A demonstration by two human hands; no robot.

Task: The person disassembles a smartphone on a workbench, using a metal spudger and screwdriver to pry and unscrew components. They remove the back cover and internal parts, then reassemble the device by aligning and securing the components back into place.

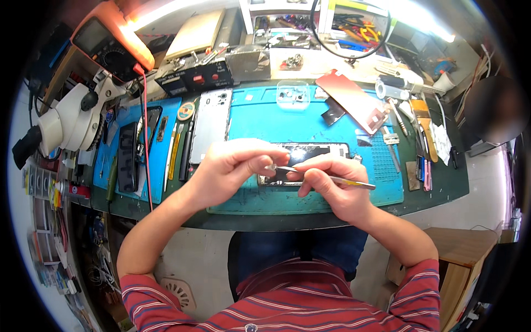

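Over the blue work mat, both of my hands are raised close together. My right hand is closed round a slim pair of metal tweezers, whose tips point left toward my other hand. Thumb and finger of my left hand pinch a tiny pale piece at the tweezers' tips; its kind is too small to make out. Below the hands lies an opened phone with a dark, shiny inside, partly hidden by my fingers.
A silver phone back lies to the left, near a dark phone frame. A clear parts box and a reddish panel sit farther back. Brushes lie right. A microscope and an orange multimeter stand left.
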